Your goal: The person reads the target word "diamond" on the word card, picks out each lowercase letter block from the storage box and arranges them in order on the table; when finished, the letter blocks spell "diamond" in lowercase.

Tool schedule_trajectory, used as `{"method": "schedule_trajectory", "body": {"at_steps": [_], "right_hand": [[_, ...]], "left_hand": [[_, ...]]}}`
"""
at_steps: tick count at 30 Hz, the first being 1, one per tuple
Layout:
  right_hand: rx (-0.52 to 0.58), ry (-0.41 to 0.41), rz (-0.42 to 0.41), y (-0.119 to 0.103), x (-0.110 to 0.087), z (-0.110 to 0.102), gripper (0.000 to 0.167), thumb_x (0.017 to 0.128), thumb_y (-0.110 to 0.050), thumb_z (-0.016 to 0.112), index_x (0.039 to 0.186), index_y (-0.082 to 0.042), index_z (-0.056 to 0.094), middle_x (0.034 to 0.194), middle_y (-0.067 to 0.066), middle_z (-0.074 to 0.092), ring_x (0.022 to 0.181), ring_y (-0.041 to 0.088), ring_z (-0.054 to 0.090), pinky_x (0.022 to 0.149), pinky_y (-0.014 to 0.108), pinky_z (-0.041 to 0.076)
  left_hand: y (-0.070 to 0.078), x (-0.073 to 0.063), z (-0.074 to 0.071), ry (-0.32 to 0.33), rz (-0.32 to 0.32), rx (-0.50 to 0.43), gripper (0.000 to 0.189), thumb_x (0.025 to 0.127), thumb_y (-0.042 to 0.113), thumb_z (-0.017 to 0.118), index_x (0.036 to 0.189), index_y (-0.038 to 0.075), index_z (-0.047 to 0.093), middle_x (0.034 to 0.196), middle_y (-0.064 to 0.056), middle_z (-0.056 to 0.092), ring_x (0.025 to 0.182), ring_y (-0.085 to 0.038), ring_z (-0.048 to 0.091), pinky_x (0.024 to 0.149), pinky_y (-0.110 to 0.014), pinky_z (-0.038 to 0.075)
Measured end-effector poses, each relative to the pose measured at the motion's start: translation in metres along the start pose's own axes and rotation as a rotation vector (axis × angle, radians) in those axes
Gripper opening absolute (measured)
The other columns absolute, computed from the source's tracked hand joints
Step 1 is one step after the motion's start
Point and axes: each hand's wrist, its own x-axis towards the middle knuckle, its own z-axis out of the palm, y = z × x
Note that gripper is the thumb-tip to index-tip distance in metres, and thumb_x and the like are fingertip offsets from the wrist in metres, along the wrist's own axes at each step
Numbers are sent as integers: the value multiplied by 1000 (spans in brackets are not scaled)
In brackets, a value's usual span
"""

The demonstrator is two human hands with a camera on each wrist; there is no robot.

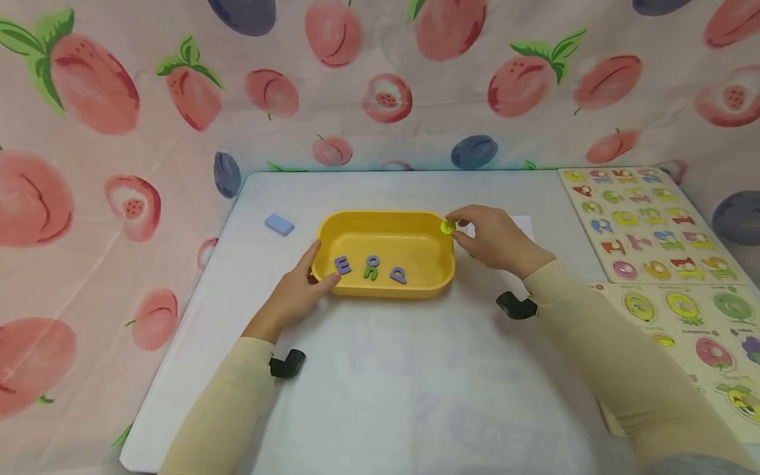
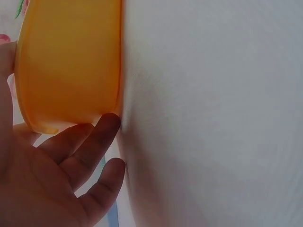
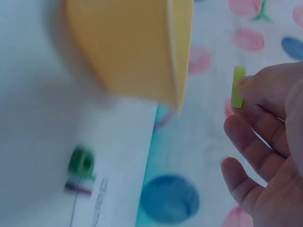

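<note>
A shallow yellow tray (image 1: 386,290) stands in the middle of the table. My left hand (image 1: 295,295) grips its left end, thumb at the near rim and fingers against the outer wall, as the left wrist view also shows. Over the tray's far right corner, my right hand (image 1: 495,239) pinches a yellow-green letter piece (image 3: 238,87) between thumb and forefinger. It looks round from the head and shows its thin edge in the right wrist view. Inside the tray lie several letters: a purple E (image 1: 342,264), a purple O (image 1: 373,261), a green n (image 1: 371,273) and a purple P-like letter (image 1: 398,275).
A blue block (image 1: 279,224) lies left of the tray. Partly behind my right hand is a white paper (image 1: 524,225); a green letter (image 3: 81,161) and a dark piece (image 3: 78,188) lie by it. A number board (image 1: 600,247) and a fruit board (image 1: 683,356) occupy the right side.
</note>
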Motion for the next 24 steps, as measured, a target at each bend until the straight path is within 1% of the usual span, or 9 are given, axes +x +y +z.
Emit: {"method": "schedule_trajectory", "body": {"at_steps": [4, 8, 13, 16, 19, 24], "right_hand": [[0, 28, 45, 25, -8, -1, 35, 99, -14, 61, 131, 1, 62, 128, 18, 63, 111, 34, 59, 93, 51, 50], [2, 36, 86, 50, -15, 1, 35, 99, -15, 60, 130, 1, 62, 128, 19, 63, 111, 35, 59, 96, 52, 47], [2, 23, 155, 74, -22, 2, 36, 98, -13, 60, 131, 2, 61, 126, 22, 62, 112, 38, 57, 95, 54, 46], [1, 9, 173, 85, -24, 4, 36, 97, -12, 61, 130, 4, 61, 124, 24, 63, 112, 40, 57, 94, 55, 46], [10, -16, 187, 94, -25, 6, 36, 97, -11, 60, 129, 6, 60, 123, 25, 62, 112, 41, 56, 96, 55, 45], [25, -63, 227, 101, -26, 9, 38, 98, -9, 56, 133, 5, 58, 127, 26, 61, 116, 43, 53, 101, 57, 42]], "left_hand": [[2, -2, -1, -1, -8, 7, 91, 93, 60, 58, 162, 36, 4, 160, -14, 31, 138, -36, 41, 112, -56, 31], [4, -3, -1, -7, -16, 8, 92, 94, 59, 59, 162, 34, 3, 159, -16, 32, 136, -36, 42, 111, -56, 33], [5, -4, -1, -7, -26, 10, 92, 93, 59, 59, 162, 34, 4, 158, -16, 34, 135, -36, 43, 111, -55, 34], [6, -6, -2, -6, -32, 13, 92, 93, 59, 59, 162, 33, 5, 158, -16, 34, 134, -35, 43, 111, -55, 34], [7, -7, -2, -8, -40, 19, 93, 93, 59, 60, 162, 33, 5, 159, -15, 33, 135, -36, 43, 111, -55, 34], [7, -8, -2, -13, -38, 38, 94, 92, 60, 60, 163, 32, 6, 158, -15, 34, 133, -35, 45, 110, -56, 35]]}}
